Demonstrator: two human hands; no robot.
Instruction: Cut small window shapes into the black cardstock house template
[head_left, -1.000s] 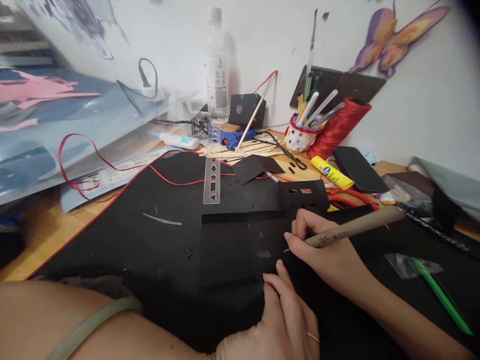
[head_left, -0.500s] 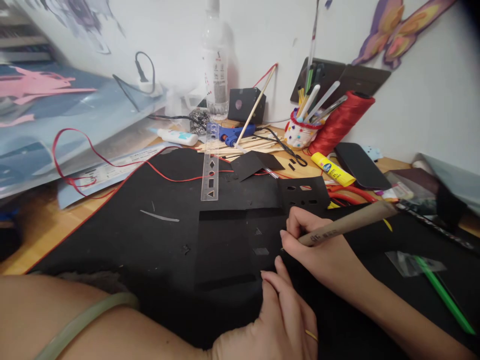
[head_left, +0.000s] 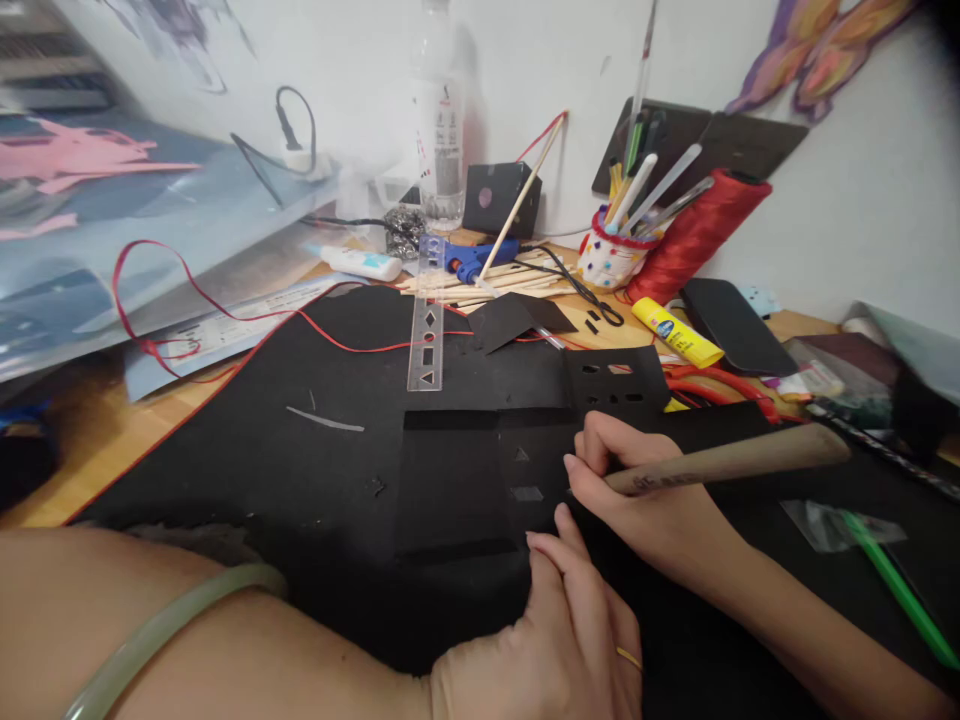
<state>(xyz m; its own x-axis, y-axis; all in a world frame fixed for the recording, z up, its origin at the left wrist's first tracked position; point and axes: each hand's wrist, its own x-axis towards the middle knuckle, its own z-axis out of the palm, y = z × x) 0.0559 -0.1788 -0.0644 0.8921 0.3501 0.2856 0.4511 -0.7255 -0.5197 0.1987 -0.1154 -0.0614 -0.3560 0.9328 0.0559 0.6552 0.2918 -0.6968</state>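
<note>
My right hand (head_left: pixel 641 500) is closed around a brown wooden-handled cutting tool (head_left: pixel 735 460), its tip hidden behind my fingers and down on a sheet of black paper (head_left: pixel 457 480). The sheet shows a small triangular cut-out (head_left: pixel 520 455) and a rectangular one (head_left: pixel 526 493) just left of the tip. My left hand (head_left: pixel 570 625), with a gold ring, lies flat on the paper's near edge, fingers together and stretched towards the tool. A pale green bangle (head_left: pixel 165 625) circles my left forearm. All of this rests on a large black mat (head_left: pixel 300 430).
A clear shape-stencil ruler (head_left: pixel 426 325) lies on the mat with a red wire (head_left: pixel 225 315). Behind are wooden sticks (head_left: pixel 487 285), a blue glue gun (head_left: pixel 469 262), scissors (head_left: pixel 585 295), a pen cup (head_left: pixel 611 262), red thread spool (head_left: pixel 697 240), yellow glue stick (head_left: pixel 675 333), phone (head_left: pixel 735 325), bottle (head_left: pixel 442 130). A green stick (head_left: pixel 896 585) lies right.
The view shifted slightly. My right hand and the tool's handle tilted flatter and moved a little right; my left hand stayed pressed on the paper.
</note>
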